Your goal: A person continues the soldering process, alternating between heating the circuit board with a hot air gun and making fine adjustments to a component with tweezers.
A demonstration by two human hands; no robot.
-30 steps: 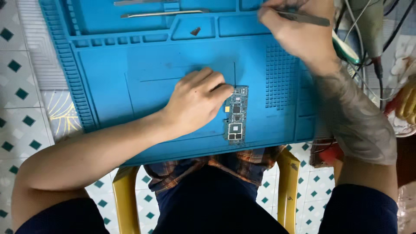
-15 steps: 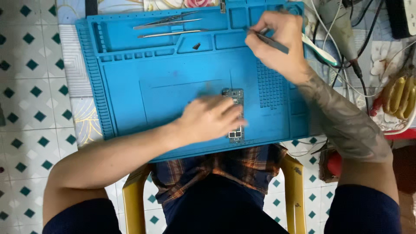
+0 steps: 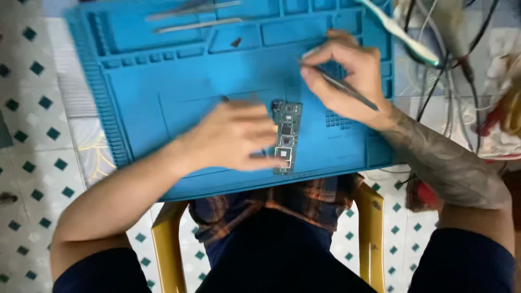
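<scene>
Narrow circuit board point(image 3: 286, 135) — dark chips, pinned by left hand point(image 3: 230, 138); right hand point(image 3: 347, 76) pinches tweezers point(image 3: 347, 89).

Mat centre point(image 3: 163, 108) open; tools point(image 3: 198, 24) apparently line far edge.

Two long metal tools point(image 3: 190, 16) lie side by side in the upper compartments of the blue work mat point(image 3: 135, 92), with a small dark bit point(image 3: 236, 42) in a tray just below them. A tangle of cables point(image 3: 439, 59) lies beside the mat's far corner. A yellow stool point(image 3: 163, 244) stands on the white floor with green diamond tiles point(image 3: 32, 125).
</scene>
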